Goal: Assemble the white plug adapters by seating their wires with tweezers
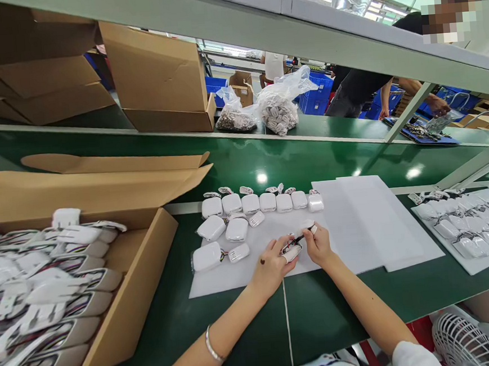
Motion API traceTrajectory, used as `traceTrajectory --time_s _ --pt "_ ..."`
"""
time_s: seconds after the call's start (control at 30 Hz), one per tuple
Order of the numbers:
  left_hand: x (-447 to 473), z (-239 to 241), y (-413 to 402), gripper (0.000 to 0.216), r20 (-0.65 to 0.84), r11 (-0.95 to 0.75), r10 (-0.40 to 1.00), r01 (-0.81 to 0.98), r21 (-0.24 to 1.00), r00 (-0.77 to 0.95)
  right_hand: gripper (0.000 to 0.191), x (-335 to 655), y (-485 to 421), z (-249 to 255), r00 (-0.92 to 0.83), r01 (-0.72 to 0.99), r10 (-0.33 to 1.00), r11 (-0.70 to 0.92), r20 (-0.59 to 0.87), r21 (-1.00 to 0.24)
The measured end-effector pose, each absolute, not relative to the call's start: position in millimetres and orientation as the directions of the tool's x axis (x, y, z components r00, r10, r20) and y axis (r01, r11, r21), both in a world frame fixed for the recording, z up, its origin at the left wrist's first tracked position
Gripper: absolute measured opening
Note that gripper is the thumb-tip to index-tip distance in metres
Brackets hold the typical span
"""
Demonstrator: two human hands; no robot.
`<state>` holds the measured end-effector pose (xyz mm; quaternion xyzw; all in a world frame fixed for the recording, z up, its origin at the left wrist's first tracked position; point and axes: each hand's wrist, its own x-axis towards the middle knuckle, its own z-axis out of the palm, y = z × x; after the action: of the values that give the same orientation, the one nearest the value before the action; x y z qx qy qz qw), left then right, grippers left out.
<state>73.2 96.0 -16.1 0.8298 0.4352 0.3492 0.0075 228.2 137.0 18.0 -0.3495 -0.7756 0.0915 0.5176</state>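
My left hand (272,264) and my right hand (317,245) meet over a white foam sheet (350,236) on the green bench. Both pinch one small white charger part with coloured wires (294,248) between their fingertips. My left hand has tape on a fingertip and a bracelet on the wrist. Just beyond the hands lie several white charger units (250,204) in rows on the sheet, more to the left (208,256).
An open cardboard box (142,281) full of white wired parts stands at left. A second foam sheet with parts (468,227) lies at right. Cardboard boxes (155,77) and plastic bags (278,107) sit on the far belt. A person in black (363,83) works opposite. A fan (464,340) stands lower right.
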Motion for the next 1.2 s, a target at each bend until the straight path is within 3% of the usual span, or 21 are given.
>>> traceTrajectory --time_s 0.23,0.47,0.83,1.0,1.2 --pt "73 -17 96 0.015 0.576 -0.625 0.728 0.704 0.337 0.370 0.036 223 135 14 -0.251 0.461 0.671 0.716 0.697 -0.524" --pt "75 -18 92 0.018 0.701 -0.669 0.652 0.654 0.352 0.289 0.036 220 130 10 -0.186 0.551 0.679 0.671 0.711 -0.496" --pt "72 -18 94 0.013 0.550 -0.622 0.741 0.703 0.344 0.386 0.026 224 119 15 -0.150 0.547 0.509 0.757 0.848 -0.357" --pt "73 -8 95 0.014 0.496 -0.616 0.759 0.712 0.337 0.422 0.031 233 122 35 0.043 0.579 0.595 0.640 0.802 -0.505" --pt "72 -10 94 0.014 0.511 -0.623 0.744 0.723 0.300 0.430 0.041 222 134 25 -0.071 0.563 0.676 0.634 0.734 -0.530"
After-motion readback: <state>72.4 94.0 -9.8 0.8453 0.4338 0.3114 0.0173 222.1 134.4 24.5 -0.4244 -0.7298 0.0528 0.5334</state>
